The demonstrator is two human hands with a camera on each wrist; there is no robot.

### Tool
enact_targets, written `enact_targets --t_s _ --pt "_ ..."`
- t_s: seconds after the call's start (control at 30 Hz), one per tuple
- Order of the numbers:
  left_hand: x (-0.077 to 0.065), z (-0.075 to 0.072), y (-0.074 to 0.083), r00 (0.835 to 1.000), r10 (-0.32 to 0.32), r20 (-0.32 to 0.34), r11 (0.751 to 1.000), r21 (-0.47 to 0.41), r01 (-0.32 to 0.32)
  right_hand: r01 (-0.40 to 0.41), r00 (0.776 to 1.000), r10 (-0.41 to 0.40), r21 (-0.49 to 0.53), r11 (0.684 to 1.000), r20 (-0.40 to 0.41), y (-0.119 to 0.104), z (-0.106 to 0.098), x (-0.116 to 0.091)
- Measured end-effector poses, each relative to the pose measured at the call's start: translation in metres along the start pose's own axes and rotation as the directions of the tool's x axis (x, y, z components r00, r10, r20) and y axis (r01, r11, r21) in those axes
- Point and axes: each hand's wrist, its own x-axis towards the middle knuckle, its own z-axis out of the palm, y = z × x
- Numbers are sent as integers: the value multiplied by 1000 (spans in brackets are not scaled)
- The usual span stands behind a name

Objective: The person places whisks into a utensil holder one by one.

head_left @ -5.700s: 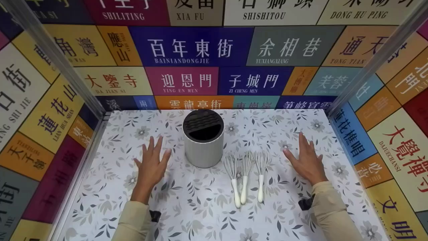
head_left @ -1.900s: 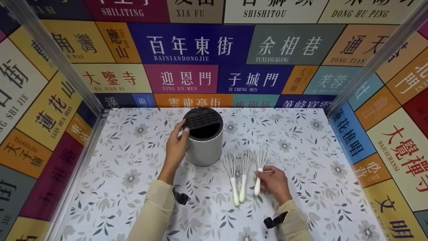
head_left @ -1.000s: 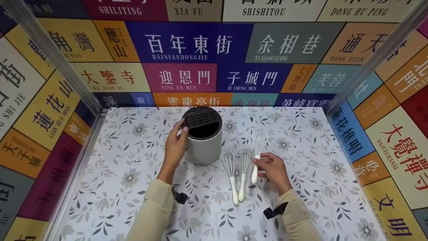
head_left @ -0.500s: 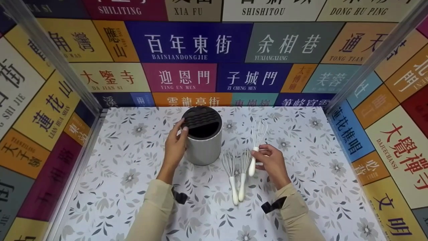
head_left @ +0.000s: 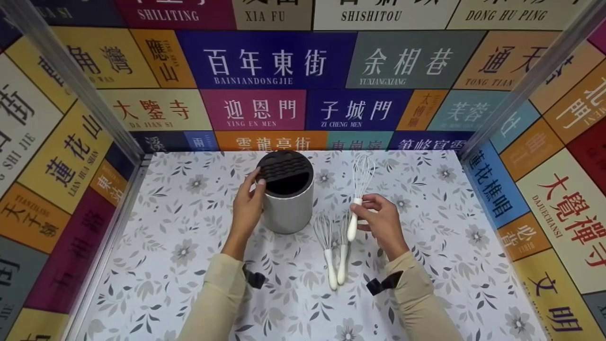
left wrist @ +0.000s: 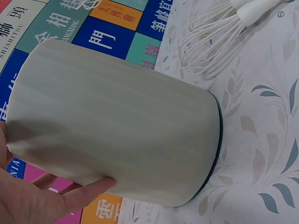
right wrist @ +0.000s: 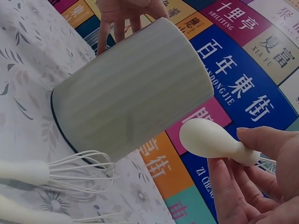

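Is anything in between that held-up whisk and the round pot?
No, nothing visible stands between the whisk in the right hand and the round pot. The other two whisks lie lower, on the table.

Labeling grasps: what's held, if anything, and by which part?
Right hand pinches one whisk by its handle, near the wires; left hand touches the canister.

We see 2 long sleeves, the left sleeve and the right sleeve, in a plain beige fabric with soft creases toward the cuffs. At the inner side of each cuff we note a small, blocky black piece: 1 left wrist piece and 1 right wrist piece (the latter with a dark band across the sleeve). The left grip and right grip are bare hands.
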Motion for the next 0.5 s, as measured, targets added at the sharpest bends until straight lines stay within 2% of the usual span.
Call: enact_targets --t_s 0.2,0.5 --pt "-1 0 1 1000 -4 10 1000 -9 4 43 998 -43 -2 999 36 -8 5 0" --pt "-1 -1 1 999 -27 36 1000 -8 27 89 995 -89 12 996 41 -22 20 2"
